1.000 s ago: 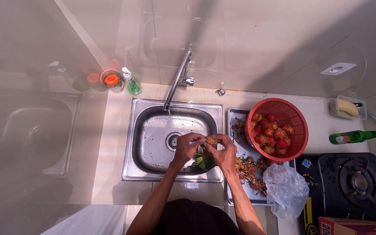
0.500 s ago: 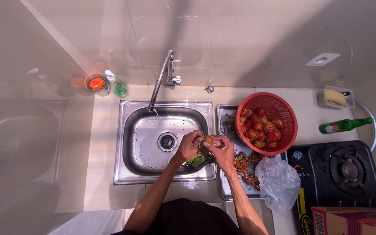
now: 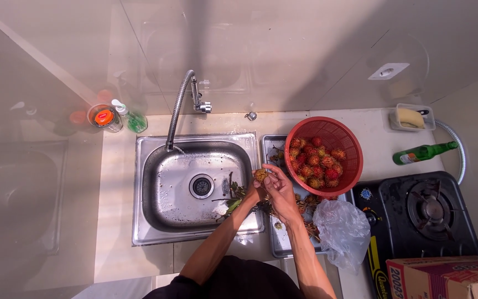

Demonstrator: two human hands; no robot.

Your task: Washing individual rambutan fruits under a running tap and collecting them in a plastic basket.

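Rambutan (image 3: 260, 175) between both hands' fingertips

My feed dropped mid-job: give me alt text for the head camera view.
Seen from above, the left hand and right hand hold a small spiky fruit together at the edge of a steel sink, with leafy stems beneath. A red basket of the same fruit sits to the right.

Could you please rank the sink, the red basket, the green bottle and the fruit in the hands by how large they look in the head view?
1. Sink
2. Red basket
3. Green bottle
4. Fruit, held in both hands
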